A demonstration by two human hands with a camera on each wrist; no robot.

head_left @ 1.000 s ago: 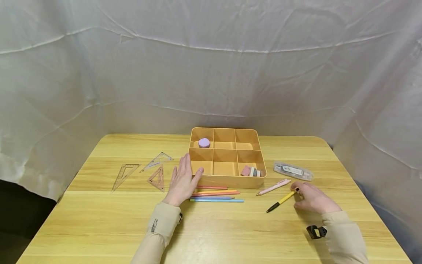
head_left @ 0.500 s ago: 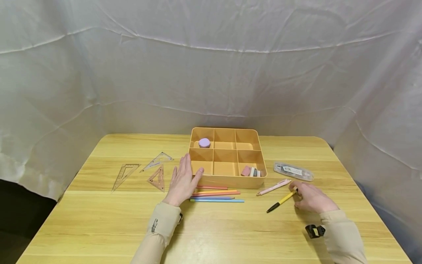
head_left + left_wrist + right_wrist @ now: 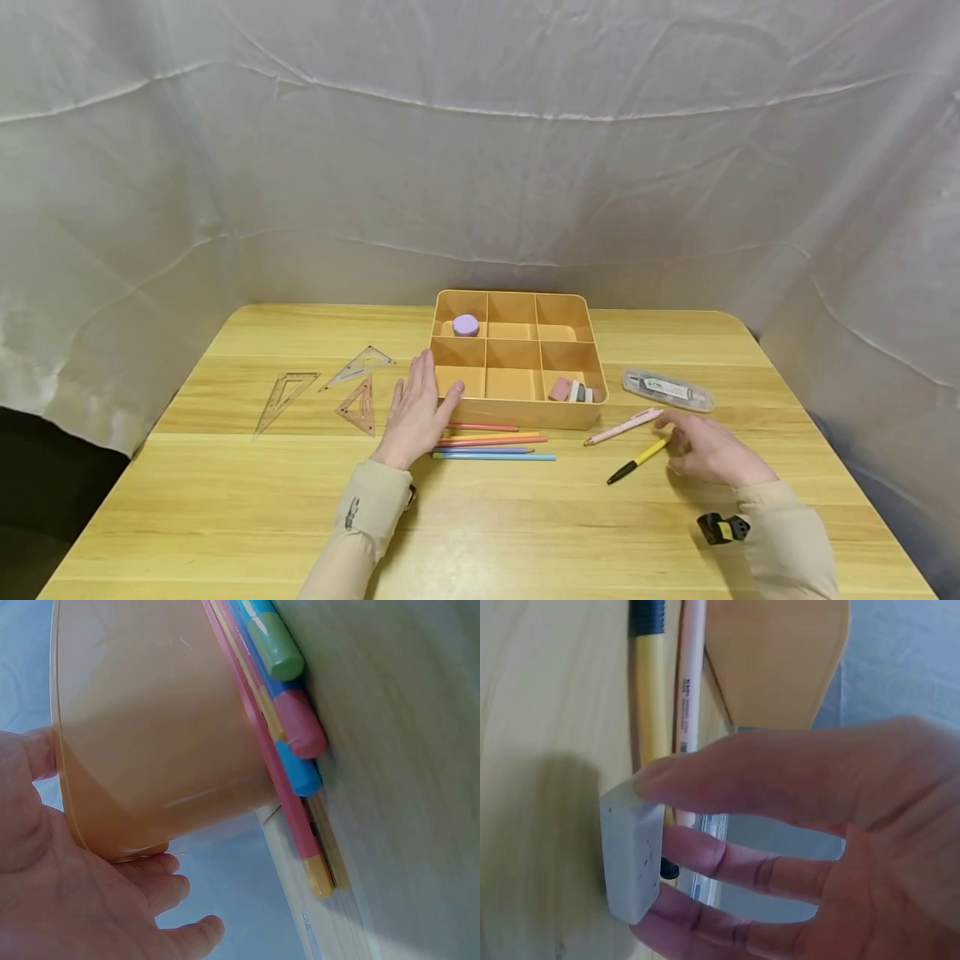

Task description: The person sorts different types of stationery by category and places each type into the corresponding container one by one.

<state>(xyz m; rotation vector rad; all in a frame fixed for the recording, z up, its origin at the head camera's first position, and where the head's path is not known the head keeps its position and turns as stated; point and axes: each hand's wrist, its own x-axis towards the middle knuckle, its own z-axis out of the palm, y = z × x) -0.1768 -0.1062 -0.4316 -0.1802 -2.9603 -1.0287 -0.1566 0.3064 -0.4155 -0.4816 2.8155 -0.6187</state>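
My left hand (image 3: 412,417) lies against the left front corner of an orange six-compartment organizer box (image 3: 525,413). Its thumb touches the rim in the left wrist view, and its straight fingers reach along the side wall. My right hand (image 3: 712,450) pinches a white eraser (image 3: 634,855) between thumb and fingers, low over the table; the head view hides the eraser. Beside that hand lie a yellow pen (image 3: 641,458) with a black grip, its rear end hidden by the fingers, and a pink pen (image 3: 622,427). Several colored pencils (image 3: 495,456) lie along the box's front.
Inside the box are a purple rounded object (image 3: 465,325) at back left and small erasers (image 3: 560,388) at front right. A clear plastic case (image 3: 667,390) lies right of the box. Transparent set squares (image 3: 358,406) lie on the left. A grey curtain (image 3: 480,167) surrounds the table.
The right hand shifts only slightly, its fingers now covering the rear end of the yellow pen. The left hand and the box stay practically in place.
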